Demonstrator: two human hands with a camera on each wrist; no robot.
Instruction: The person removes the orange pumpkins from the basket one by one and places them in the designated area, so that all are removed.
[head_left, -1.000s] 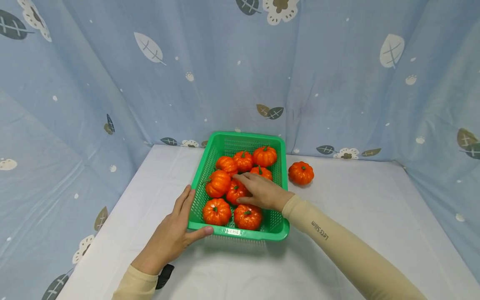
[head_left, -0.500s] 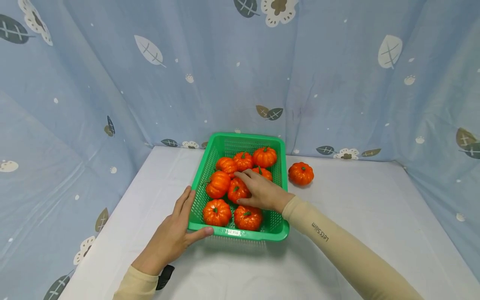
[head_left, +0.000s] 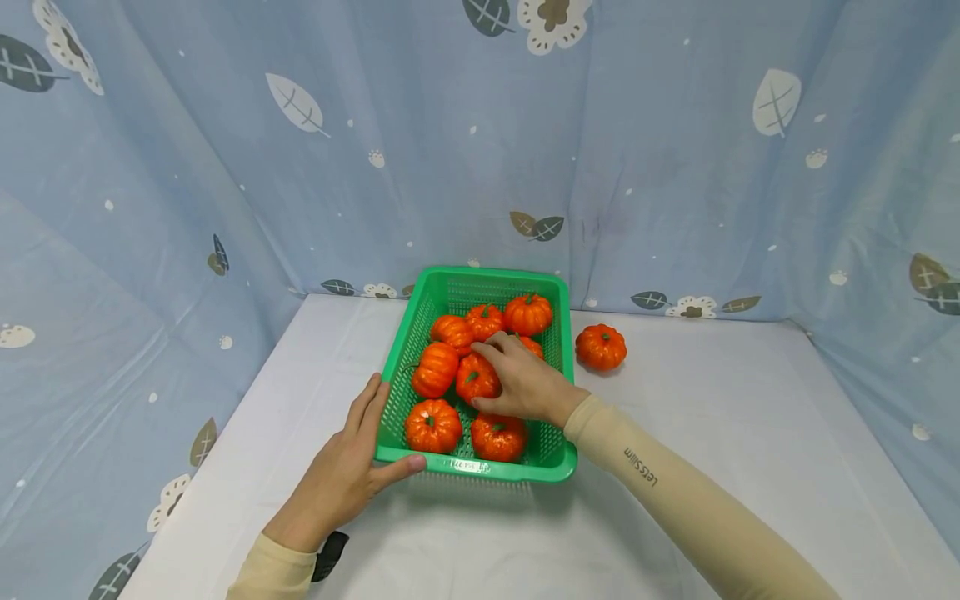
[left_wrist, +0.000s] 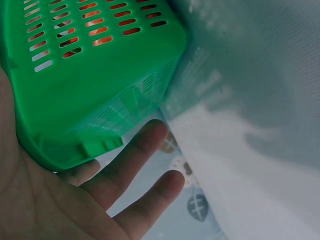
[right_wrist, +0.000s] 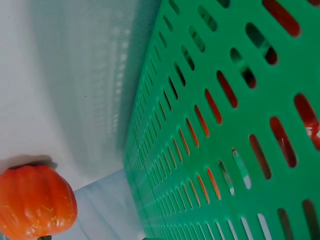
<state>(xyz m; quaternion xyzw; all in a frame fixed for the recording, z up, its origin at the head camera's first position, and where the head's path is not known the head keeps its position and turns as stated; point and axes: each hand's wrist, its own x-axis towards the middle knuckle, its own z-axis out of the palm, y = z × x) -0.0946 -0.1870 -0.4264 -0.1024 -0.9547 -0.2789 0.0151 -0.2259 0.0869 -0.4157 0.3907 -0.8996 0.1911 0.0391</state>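
Observation:
A green plastic basket (head_left: 483, 472) holds several small orange pumpkins with green stems. My right hand (head_left: 525, 385) reaches inside over the right rim, its thumb and fingers around a pumpkin (head_left: 476, 379) near the middle. That hand is hidden behind the slotted wall in the right wrist view. My left hand (head_left: 341, 479) lies at the front left corner of the basket, thumb along the front rim and fingers fairly straight against the left side. In the left wrist view, fingers (left_wrist: 145, 142) stretch out beneath the basket wall (left_wrist: 95, 75).
One more pumpkin (head_left: 601, 347) sits on the white-covered table (head_left: 720, 433), just outside the basket's right side. A blue curtain (head_left: 450, 167) printed with leaves and flowers hangs behind and along the sides.
The pumpkin at my right hand has shifted slightly and shows more of its top. The front right pumpkin has moved a little to the right. My left hand stays in place.

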